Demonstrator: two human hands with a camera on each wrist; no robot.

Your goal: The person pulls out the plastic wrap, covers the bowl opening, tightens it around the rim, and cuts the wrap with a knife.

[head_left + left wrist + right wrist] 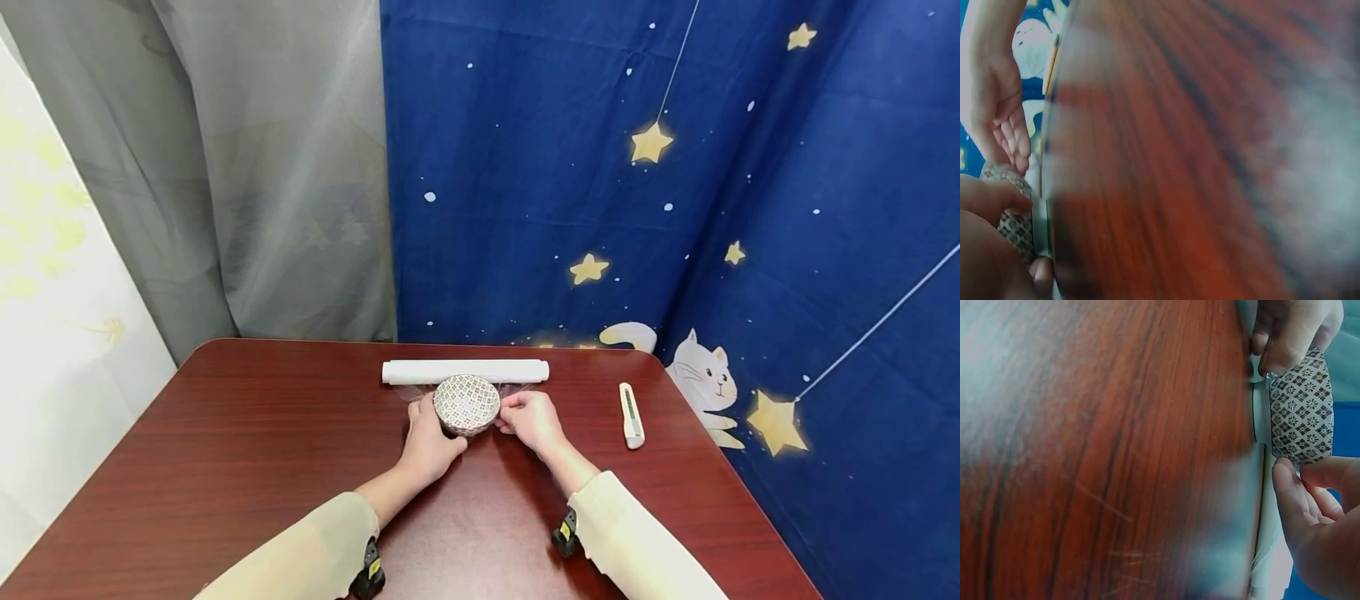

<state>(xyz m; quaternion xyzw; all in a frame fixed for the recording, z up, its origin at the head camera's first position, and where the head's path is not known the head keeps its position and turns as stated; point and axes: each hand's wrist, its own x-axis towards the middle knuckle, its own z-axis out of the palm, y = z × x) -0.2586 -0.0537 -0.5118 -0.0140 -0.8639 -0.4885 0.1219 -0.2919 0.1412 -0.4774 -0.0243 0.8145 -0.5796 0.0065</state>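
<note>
A small round bowl (pixel 467 404) with a dark lattice pattern stands upright on its pale foot. My left hand (pixel 429 446) holds it from the left, fingers along the far left side and thumb at the front. At the right side, my right hand (pixel 534 422) pinches a bit of clear cling film between thumb and forefinger, close against the bowl wall (pixel 1302 415). More clear film (pixel 517 388) spreads behind the bowl on both sides. A crumpled bit of film (pixel 1270 376) shows near the left thumb in the right wrist view.
A white roll (pixel 465 372) lies crosswise just behind the bowl. To the right of my right hand is a cream utility knife (pixel 632 417). The dark red table (pixel 262 433) ends at grey and blue curtains (pixel 525 167).
</note>
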